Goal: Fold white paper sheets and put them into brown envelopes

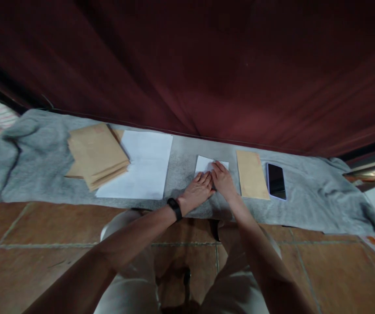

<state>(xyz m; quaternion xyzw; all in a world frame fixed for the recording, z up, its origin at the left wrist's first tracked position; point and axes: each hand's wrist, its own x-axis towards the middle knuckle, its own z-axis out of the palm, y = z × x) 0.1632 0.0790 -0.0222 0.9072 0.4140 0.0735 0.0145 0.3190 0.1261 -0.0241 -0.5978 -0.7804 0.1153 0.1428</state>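
Across the back of the view hangs a dark red curtain [207, 65], its lower edge meeting a long grey cloth [187, 172] spread over a brown tiled floor [43, 235]. The cloth runs nearly the full width of the view and bunches into folds at both ends.

On the cloth's left part lies a stack of white sheets [141, 168], flat and squared. A pile of brown envelopes [96, 155] overlaps its left edge, slightly fanned and turned at an angle. Right of the middle lies a single brown envelope [252, 174], set lengthwise away from the person, and just beside it on the right a phone [276, 181] rests face up with a dark screen.

Between the white stack and the single envelope sits a small folded white paper [207, 165], flat on the cloth. Both hands rest on its near part. The left hand [198, 188], with a black band [175, 208] on its wrist, lies palm down with fingers extended and close together, pressing on the paper. The right hand [224, 181] lies beside it, touching it, fingers likewise stretched flat on the paper rather than curled around anything. The person's knees in pale clothing show below.
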